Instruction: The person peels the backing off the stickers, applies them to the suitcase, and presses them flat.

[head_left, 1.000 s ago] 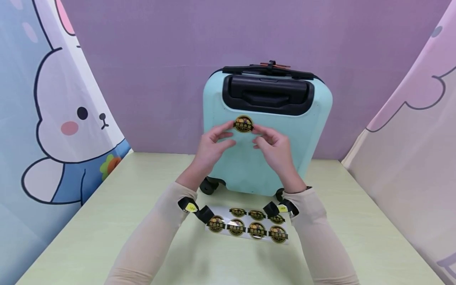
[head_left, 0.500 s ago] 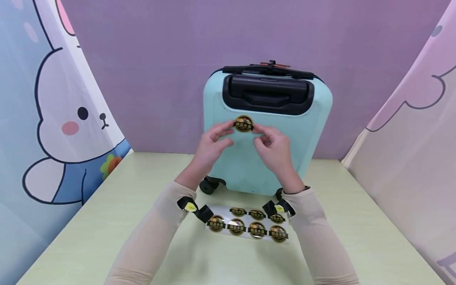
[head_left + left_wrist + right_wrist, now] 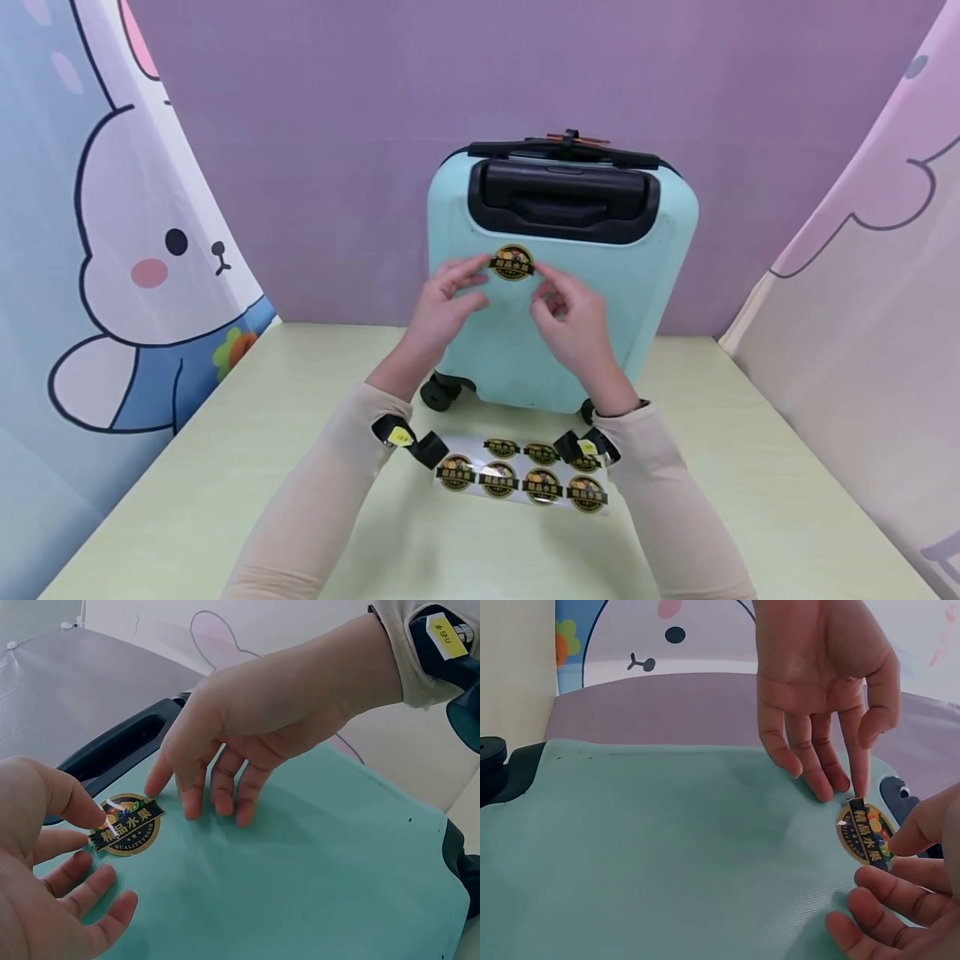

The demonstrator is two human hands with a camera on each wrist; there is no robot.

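Note:
A round black-and-gold sticker [image 3: 512, 262] lies against the front of a mint-green suitcase [image 3: 525, 350], just below its black handle recess. My left hand [image 3: 442, 304] touches the sticker's left end with an extended index finger, its thumb held apart below. At the opposite end, the index fingertip of my right hand [image 3: 576, 321] touches the ribbon's tip, while its other fingers bend loosely with nothing in them. Seen from the left wrist, the sticker [image 3: 127, 823] appears flat, its left edge partly behind my left hand [image 3: 45, 862]. The right wrist view shows both hands at the sticker [image 3: 865, 832].
A sheet of several similar stickers [image 3: 517, 475] lies on the pale table [image 3: 300, 467] between my forearms. The suitcase stands upright on black wheels [image 3: 438, 393] before a purple backdrop [image 3: 300, 167]. Cartoon-printed cloths [image 3: 150, 275] hang at both sides.
The right hand's thumb and lower fingers have drawn closer together, and its index finger looks straighter at the sticker's edge. The left hand, sticker and suitcase have hardly moved.

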